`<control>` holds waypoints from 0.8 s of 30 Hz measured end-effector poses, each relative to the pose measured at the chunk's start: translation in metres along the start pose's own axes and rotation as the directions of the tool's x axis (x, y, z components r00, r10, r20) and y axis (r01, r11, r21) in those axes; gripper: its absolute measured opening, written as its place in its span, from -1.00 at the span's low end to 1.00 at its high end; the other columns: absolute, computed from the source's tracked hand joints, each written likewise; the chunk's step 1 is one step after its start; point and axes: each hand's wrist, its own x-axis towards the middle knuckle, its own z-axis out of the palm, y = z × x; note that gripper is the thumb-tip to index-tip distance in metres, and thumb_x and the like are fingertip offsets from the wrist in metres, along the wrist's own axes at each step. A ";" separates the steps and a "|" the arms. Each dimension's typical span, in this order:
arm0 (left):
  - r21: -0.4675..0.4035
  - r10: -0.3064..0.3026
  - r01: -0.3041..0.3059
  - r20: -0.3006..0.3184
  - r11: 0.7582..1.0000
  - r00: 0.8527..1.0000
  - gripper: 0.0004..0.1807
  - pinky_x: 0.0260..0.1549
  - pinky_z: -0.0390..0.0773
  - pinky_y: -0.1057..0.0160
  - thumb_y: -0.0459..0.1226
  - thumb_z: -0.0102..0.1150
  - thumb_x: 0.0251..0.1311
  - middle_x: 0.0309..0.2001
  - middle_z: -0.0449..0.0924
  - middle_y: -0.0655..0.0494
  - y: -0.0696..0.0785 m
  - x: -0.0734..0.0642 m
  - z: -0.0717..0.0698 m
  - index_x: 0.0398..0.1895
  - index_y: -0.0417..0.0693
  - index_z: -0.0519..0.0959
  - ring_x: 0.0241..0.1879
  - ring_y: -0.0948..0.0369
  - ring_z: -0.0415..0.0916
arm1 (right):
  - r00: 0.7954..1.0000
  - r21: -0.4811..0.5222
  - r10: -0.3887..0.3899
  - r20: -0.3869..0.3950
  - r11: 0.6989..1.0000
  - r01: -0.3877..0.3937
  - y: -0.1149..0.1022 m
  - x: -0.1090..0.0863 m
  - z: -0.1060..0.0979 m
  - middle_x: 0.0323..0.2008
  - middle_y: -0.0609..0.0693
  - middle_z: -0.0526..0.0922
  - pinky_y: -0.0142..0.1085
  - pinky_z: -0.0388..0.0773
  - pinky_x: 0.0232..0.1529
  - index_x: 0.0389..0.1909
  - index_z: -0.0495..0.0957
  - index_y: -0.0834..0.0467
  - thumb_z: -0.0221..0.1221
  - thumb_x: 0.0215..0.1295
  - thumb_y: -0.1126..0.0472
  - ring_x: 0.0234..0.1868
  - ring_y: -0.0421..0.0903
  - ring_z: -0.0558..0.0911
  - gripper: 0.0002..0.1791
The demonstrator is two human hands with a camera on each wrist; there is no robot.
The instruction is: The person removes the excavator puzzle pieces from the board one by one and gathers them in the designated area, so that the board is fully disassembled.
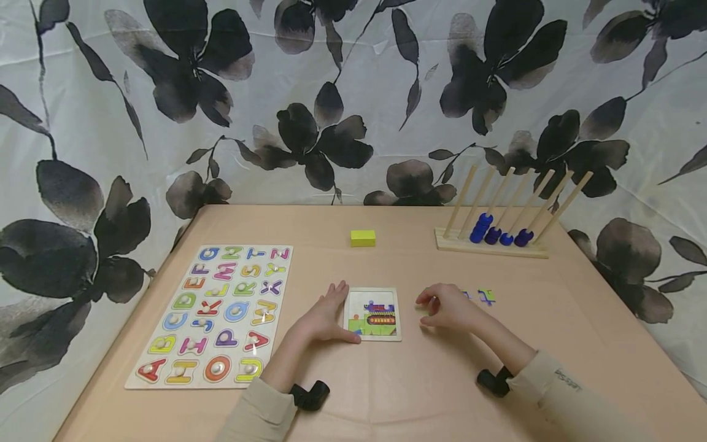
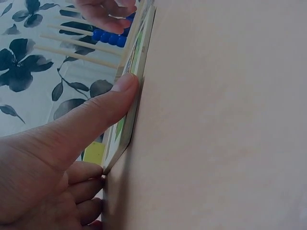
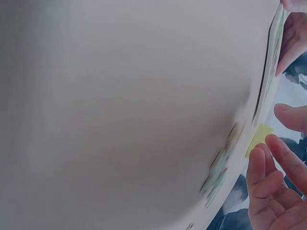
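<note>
A small jigsaw puzzle point(image 1: 381, 317) in a white-rimmed tray lies mid-table, showing a partly assembled purple and orange vehicle picture. My left hand point(image 1: 327, 316) steadies it: the fingers lie straight along its left side, and the thumb point(image 2: 125, 85) rests on its near edge. To the right of the tray my right hand point(image 1: 450, 307) hovers over the table, loosely bent. Thumb and fingertips stand apart in the right wrist view, with nothing visible between them. Loose puzzle pieces point(image 1: 486, 297) lie behind the right hand, partly hidden by it in the head view.
An alphabet board point(image 1: 212, 316) with knobbed letters lies on the left. A yellow block point(image 1: 363, 238) sits behind the puzzle. At the back right stands a wooden peg rack point(image 1: 491, 245) with blue beads point(image 1: 482, 227). Floral cloth point(image 1: 309, 92) hangs behind the table.
</note>
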 end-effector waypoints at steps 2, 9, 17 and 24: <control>0.001 0.001 -0.001 -0.001 1.000 1.000 0.23 0.31 -0.15 -0.02 -0.02 0.51 -0.32 0.41 -0.14 -0.14 0.000 0.000 0.000 0.38 -0.29 -0.02 0.39 -0.04 -0.31 | 1.000 0.006 0.003 0.005 1.000 -0.003 -0.005 0.003 0.002 -0.41 -0.01 0.53 -0.40 0.47 -0.51 -0.26 0.59 0.26 0.38 -0.12 0.31 -0.48 -0.16 0.44 -0.68; -0.005 -0.001 0.001 0.001 1.000 1.000 0.22 0.31 -0.15 -0.02 -0.03 0.51 -0.32 0.41 -0.13 -0.14 0.001 0.000 -0.001 0.38 -0.29 -0.02 0.39 -0.04 -0.31 | 1.000 0.012 -0.002 0.010 1.000 0.002 -0.024 0.012 0.010 -0.39 0.00 0.53 -0.39 0.47 -0.47 -0.22 0.59 0.27 0.38 -0.12 0.33 -0.45 -0.13 0.45 -0.65; -0.008 0.004 -0.004 0.004 1.000 1.000 0.22 0.31 -0.15 -0.03 -0.02 0.50 -0.32 0.41 -0.13 -0.14 0.001 0.000 -0.001 0.38 -0.29 -0.02 0.39 -0.05 -0.31 | 0.998 0.033 -0.051 0.032 0.998 0.050 -0.037 0.024 0.018 -0.40 -0.02 0.53 -0.40 0.44 -0.50 -0.20 0.59 0.27 0.38 -0.13 0.32 -0.47 -0.15 0.45 -0.62; -0.012 0.008 -0.008 0.003 1.000 1.000 0.22 0.31 -0.14 -0.06 -0.02 0.50 -0.32 0.41 -0.12 -0.15 0.001 0.000 -0.001 0.38 -0.30 -0.01 0.39 -0.06 -0.31 | 0.997 0.040 -0.044 0.059 0.998 0.042 -0.047 0.034 0.027 -0.40 0.00 0.54 -0.41 0.44 -0.48 -0.16 0.59 0.26 0.41 -0.12 0.26 -0.44 -0.10 0.47 -0.57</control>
